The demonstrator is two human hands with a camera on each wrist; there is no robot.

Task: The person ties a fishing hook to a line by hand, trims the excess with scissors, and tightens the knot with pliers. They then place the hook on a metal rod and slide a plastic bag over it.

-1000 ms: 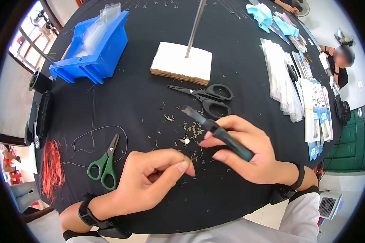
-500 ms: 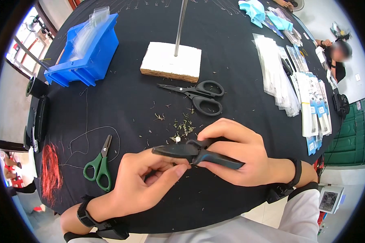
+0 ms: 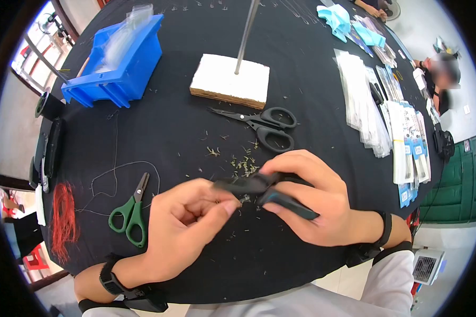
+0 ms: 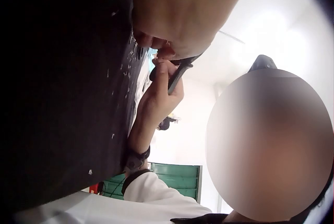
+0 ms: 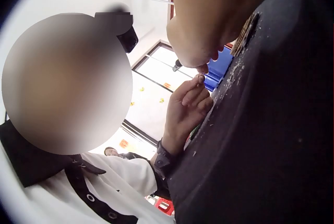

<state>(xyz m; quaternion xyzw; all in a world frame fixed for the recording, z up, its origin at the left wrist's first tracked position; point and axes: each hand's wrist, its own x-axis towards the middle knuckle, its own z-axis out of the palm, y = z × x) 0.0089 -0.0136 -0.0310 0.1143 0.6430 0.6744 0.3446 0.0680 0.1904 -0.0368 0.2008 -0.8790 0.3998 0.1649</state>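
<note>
My right hand (image 3: 314, 203) grips dark-handled pliers (image 3: 292, 205) whose blurred black head points left, over the fingertips of my left hand (image 3: 182, 227). Thumb and forefinger of the left hand pinch a small thin thing (image 3: 243, 200); most of it is hidden, and I cannot tell its kind. The left wrist view also has the pliers (image 4: 180, 76) in the right fist, close to the left fingertips. Beyond the hands lie greenish scraps (image 3: 244, 165) on the black cloth. Green-handled scissors (image 3: 129, 214) rest left of the left hand, black scissors (image 3: 267, 127) past the scraps.
A white block (image 3: 230, 79) with an upright metal rod stands ahead. At the back left is a blue bin (image 3: 121, 79) with clear bags. Red threads (image 3: 63, 222) and a loose dark line (image 3: 116, 169) lie left, packets (image 3: 407, 142) right. Another person sits far right.
The pliers came left and down from beside the left hand to over its fingertips; their handles now stand further apart than half a second ago. The left hand keeps its pinch.
</note>
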